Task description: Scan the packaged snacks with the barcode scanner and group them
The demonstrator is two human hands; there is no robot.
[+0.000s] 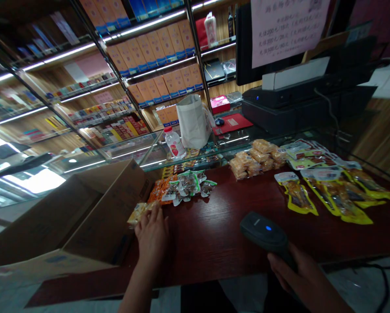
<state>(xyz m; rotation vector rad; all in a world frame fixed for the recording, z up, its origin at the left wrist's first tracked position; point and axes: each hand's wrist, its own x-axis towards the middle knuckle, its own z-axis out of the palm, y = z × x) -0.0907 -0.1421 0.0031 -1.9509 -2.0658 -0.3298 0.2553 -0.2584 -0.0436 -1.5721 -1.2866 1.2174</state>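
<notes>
My right hand point(299, 271) grips the handle of a dark barcode scanner point(263, 230), on which a blue light glows. At the cardboard box's side, my left hand point(152, 228) has its fingers curled over a yellow snack packet point(138, 214) in clear wrap. Just beyond that hand lie orange snack packets point(162, 189) and small green-and-clear snack packets point(190, 184). A pile of wrapped golden snacks point(258, 157) sits farther back. Yellow-edged vacuum food pouches point(296, 193) are spread on the right, in front of flat white-and-green packets point(309, 154).
An open cardboard box point(97, 226) stands on the left of the dark red table point(211, 243). Behind are a glass counter, a bottle with a red cap point(175, 144), a white bag point(195, 124), and a monitor point(245, 48). A cable hangs at the lower right.
</notes>
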